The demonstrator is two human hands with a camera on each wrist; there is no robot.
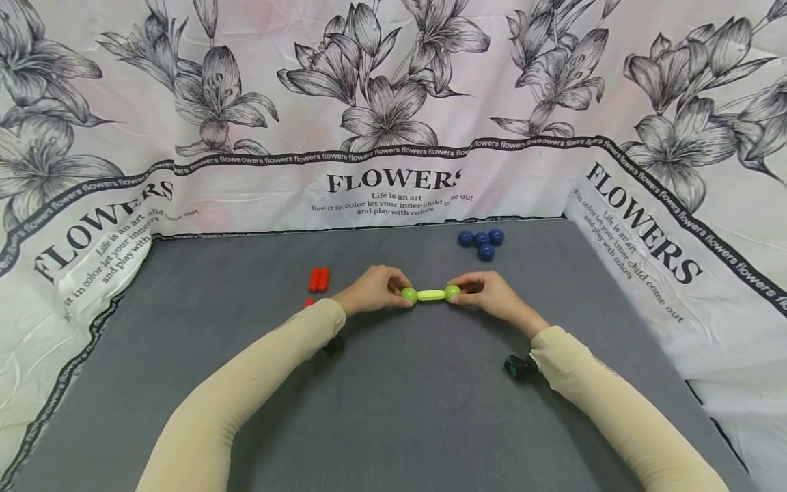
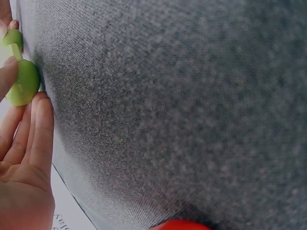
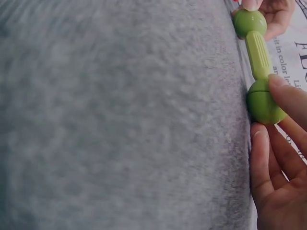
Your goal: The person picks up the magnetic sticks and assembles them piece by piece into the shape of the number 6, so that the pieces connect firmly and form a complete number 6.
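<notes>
A light-green ribbed rod (image 1: 431, 295) lies level across the middle of the grey cloth, with a green ball at each end. My left hand (image 1: 375, 290) pinches the left ball (image 1: 409, 295) between thumb and fingers. On the other side, the right hand (image 1: 494, 295) holds the right ball (image 1: 452, 292) the same way. In the right wrist view, the rod (image 3: 259, 55) meets both balls, and a seam circles the nearer ball (image 3: 265, 103). The left wrist view shows the thumb over its ball (image 2: 26, 84) and fingertips beneath it, close to the cloth.
Two red rods (image 1: 319, 279) lie side by side left of the left hand. Another red piece (image 1: 309, 302) is partly hidden by the left sleeve. Several blue balls (image 1: 486, 252) sit grouped at the back right. A flower-printed curtain (image 1: 393, 184) borders the grey table (image 1: 393, 410).
</notes>
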